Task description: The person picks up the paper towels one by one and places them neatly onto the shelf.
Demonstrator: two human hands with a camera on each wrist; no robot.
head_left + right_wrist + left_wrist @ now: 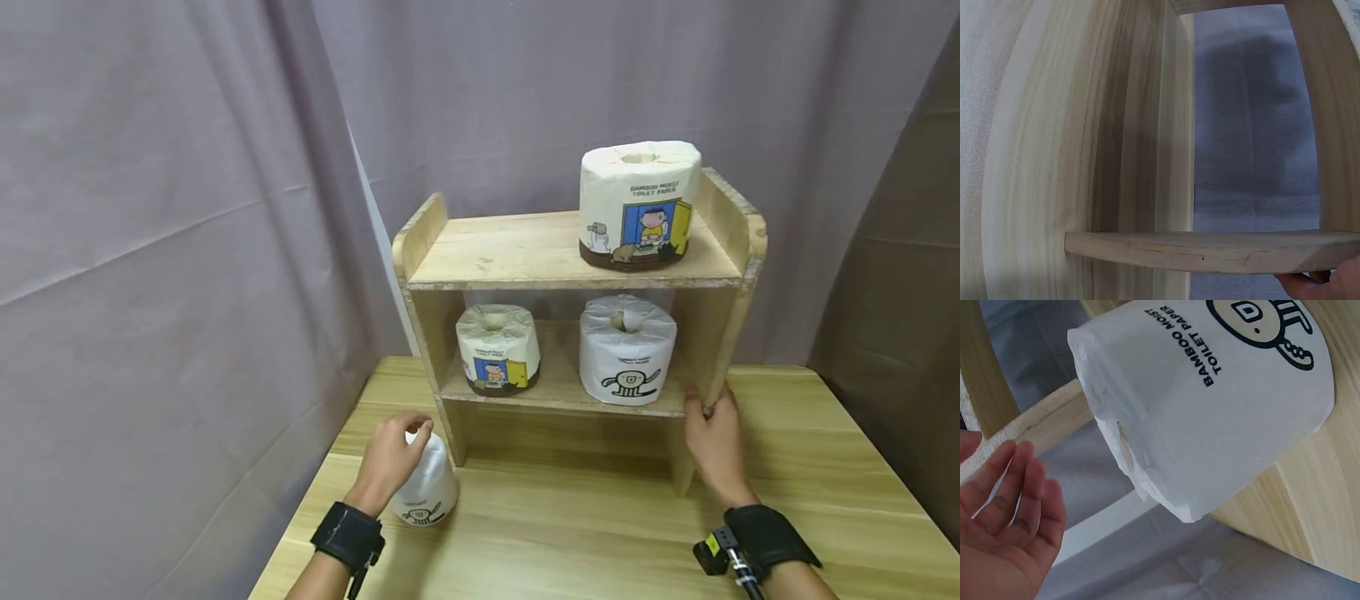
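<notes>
Step in hand, by judgement: left hand (390, 458) at the toilet roll (437, 483), right hand (716, 440) bracing the shelf (502, 248). Next move, by judgement: calls for fingers closing round the roll, shelf held firm. Toilet roll: upright on the table (570, 533), lower left of the head view. Left hand: fingers loosely bent, slightly parted, nothing held; apart from the roll in the left wrist view. Right hand: grips the shelf's side board (702, 333), thumb and fingers astride its edge.

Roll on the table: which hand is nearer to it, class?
Left. The left hand is by the roll's top; the right hand is farther right, gripping the shelf's side.
</notes>
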